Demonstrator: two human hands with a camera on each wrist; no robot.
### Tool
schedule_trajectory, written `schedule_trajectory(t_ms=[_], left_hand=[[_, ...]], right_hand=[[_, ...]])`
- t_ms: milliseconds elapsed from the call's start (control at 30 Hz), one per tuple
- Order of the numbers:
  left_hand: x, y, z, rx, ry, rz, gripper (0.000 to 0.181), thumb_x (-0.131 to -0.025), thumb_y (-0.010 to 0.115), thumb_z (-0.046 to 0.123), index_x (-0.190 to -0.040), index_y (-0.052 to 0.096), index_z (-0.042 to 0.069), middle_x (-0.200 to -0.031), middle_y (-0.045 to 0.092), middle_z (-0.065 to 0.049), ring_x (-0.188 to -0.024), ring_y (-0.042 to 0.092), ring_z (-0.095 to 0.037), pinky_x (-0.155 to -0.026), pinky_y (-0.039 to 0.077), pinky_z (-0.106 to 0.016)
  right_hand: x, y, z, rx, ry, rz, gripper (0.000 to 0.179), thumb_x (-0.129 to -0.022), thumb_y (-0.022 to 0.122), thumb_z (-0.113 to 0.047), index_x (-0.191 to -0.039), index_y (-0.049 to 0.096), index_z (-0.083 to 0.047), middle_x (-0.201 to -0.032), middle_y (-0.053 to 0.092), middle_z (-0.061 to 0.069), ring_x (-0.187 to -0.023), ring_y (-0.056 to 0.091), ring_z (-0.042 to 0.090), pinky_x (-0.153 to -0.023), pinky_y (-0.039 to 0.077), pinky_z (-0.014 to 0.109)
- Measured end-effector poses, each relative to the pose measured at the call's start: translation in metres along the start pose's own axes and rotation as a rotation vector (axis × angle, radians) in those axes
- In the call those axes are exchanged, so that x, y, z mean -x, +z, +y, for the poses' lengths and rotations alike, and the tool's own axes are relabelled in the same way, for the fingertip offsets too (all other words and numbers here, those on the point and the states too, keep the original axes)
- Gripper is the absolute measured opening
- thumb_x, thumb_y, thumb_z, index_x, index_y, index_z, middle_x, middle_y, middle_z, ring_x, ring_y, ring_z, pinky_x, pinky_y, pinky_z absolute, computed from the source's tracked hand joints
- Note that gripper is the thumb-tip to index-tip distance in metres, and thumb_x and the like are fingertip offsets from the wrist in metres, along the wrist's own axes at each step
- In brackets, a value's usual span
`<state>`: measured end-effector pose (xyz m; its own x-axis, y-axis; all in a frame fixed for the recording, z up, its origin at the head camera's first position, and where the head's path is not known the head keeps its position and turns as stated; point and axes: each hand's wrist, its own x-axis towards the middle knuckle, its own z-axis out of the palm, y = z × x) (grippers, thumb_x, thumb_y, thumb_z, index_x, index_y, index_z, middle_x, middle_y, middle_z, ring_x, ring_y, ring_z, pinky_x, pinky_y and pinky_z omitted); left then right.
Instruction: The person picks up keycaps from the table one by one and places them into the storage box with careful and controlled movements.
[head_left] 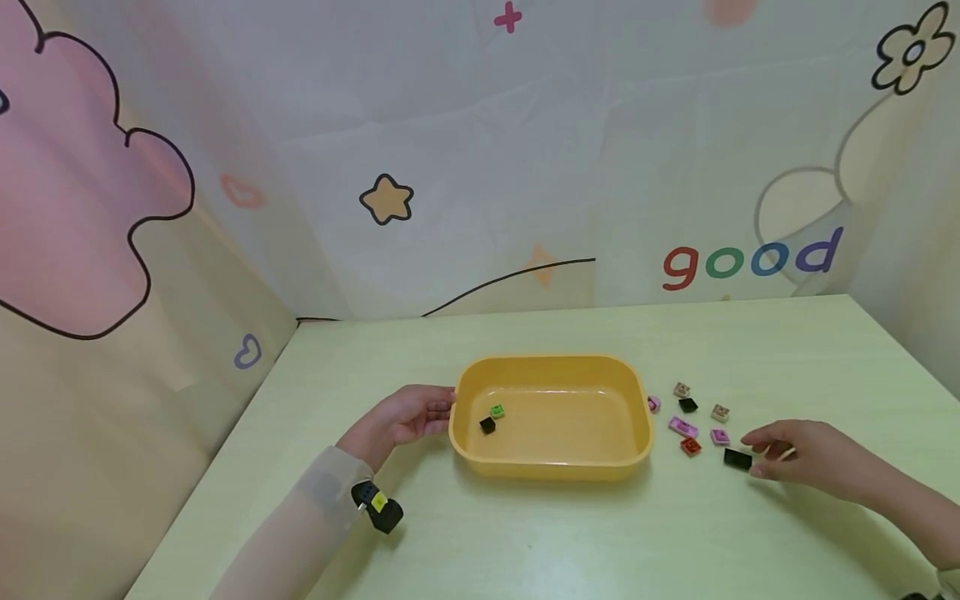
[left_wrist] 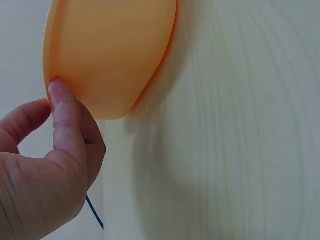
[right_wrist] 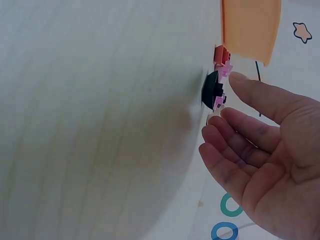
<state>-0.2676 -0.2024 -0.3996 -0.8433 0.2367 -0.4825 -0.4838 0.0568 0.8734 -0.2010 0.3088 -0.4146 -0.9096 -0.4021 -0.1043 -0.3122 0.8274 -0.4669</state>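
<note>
My left hand (head_left: 416, 414) pinches the left rim of a yellow plastic basin (head_left: 555, 471); the left wrist view shows thumb and finger on either side of that rim. Inside the basin lie a small green brick (head_left: 497, 411) and a small black brick (head_left: 487, 425). On the table to the right, my right hand (head_left: 806, 454) is beside a longer black brick (head_left: 738, 459), thumb near its right end. The fingers are loosely bent and apart from the thumb, with nothing held between them in the right wrist view.
Between basin and right hand lie a red brick (head_left: 691, 447), pink bricks (head_left: 683, 427), beige bricks (head_left: 720, 412) and another black brick (head_left: 687, 405). A printed cloth (head_left: 480, 125) hangs behind the pale table (head_left: 525, 542). A black device (head_left: 384, 510) sits on the left wrist.
</note>
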Motion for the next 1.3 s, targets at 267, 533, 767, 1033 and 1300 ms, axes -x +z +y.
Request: schedule_trajectory(t_ms=[267, 533, 767, 1033, 1300], left_hand=[[0.0, 0.0, 0.0, 0.004, -0.01, 0.002, 0.045, -0.104, 0.054, 0.009, -0.145, 0.048, -0.01, -0.082, 0.068, 0.003, -0.072, 0.065, -0.006, -0.066, 0.061, -0.014], [0.002, 0.0, 0.001, 0.008, -0.004, 0.005, 0.043, -0.104, 0.053, 0.009, -0.143, 0.049, -0.01, -0.082, 0.067, 0.003, -0.072, 0.065, -0.006, -0.066, 0.061, -0.014], [0.002, 0.001, 0.001, 0.01, 0.012, -0.017, 0.044, -0.102, 0.053, 0.007, -0.142, 0.049, -0.011, -0.082, 0.069, 0.004, -0.073, 0.066, -0.006, -0.067, 0.061, -0.014], [0.003, 0.001, 0.001, 0.018, 0.023, -0.029, 0.043, -0.102, 0.053, 0.006, -0.141, 0.05, -0.011, -0.08, 0.069, 0.004, -0.071, 0.067, -0.005, -0.067, 0.062, -0.014], [0.002, 0.002, 0.001, 0.007, 0.012, -0.009, 0.044, -0.102, 0.053, 0.007, -0.142, 0.049, -0.011, -0.081, 0.068, 0.004, -0.071, 0.066, -0.005, -0.065, 0.061, -0.014]], right_hand=[[-0.003, 0.005, -0.002, 0.002, 0.028, -0.01, 0.039, -0.089, 0.078, -0.018, -0.114, 0.07, 0.01, -0.1, 0.073, 0.005, -0.079, 0.053, -0.011, -0.069, 0.055, 0.019], [-0.006, 0.006, -0.006, 0.025, 0.042, -0.01, 0.035, -0.087, 0.08, -0.015, -0.111, 0.072, 0.009, -0.097, 0.072, 0.003, -0.078, 0.052, -0.008, -0.068, 0.054, 0.018], [-0.008, 0.008, -0.007, 0.024, 0.077, -0.026, 0.033, -0.088, 0.078, -0.014, -0.111, 0.072, 0.008, -0.097, 0.073, 0.004, -0.082, 0.058, 0.004, -0.068, 0.053, 0.018], [-0.008, 0.008, -0.01, 0.03, 0.093, -0.032, 0.031, -0.088, 0.077, -0.012, -0.111, 0.071, 0.008, -0.097, 0.072, 0.005, -0.083, 0.058, 0.009, -0.067, 0.051, 0.018], [-0.008, 0.008, -0.011, 0.034, 0.088, -0.023, 0.031, -0.087, 0.078, -0.012, -0.11, 0.071, 0.008, -0.096, 0.071, 0.004, -0.081, 0.054, 0.004, -0.066, 0.05, 0.018]])
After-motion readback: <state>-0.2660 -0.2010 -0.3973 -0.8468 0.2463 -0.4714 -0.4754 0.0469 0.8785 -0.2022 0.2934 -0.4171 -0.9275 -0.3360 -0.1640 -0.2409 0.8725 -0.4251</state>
